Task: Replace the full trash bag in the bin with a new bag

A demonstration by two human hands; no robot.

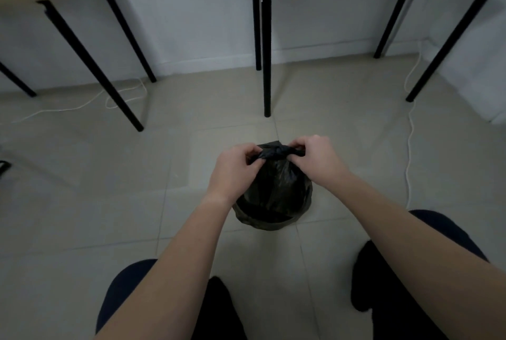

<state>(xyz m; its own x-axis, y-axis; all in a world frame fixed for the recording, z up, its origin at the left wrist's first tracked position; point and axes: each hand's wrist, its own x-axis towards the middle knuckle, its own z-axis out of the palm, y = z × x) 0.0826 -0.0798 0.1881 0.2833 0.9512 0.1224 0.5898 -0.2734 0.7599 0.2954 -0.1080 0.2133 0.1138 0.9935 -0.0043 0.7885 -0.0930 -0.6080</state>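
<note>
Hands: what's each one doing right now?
Left hand: closed, pinching the black trash bag at its knotted neck.
Right hand: closed on the same neck.

Tile floor [82,189]: bag [276,189], cable [409,148].

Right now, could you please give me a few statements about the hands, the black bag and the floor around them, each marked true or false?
1. Both hands pinch the gathered neck of the black plastic trash bag. True: left hand, right hand.
2. The bag's mouth hangs wide open. False: it is bunched shut at a knot.
3. A thin white cable trails along the tiled floor. True.
4. The bag sits on a table. False: it stands low on the floor.
5. The left grip holds a fresh bag. False: no second bag is in view.
</note>
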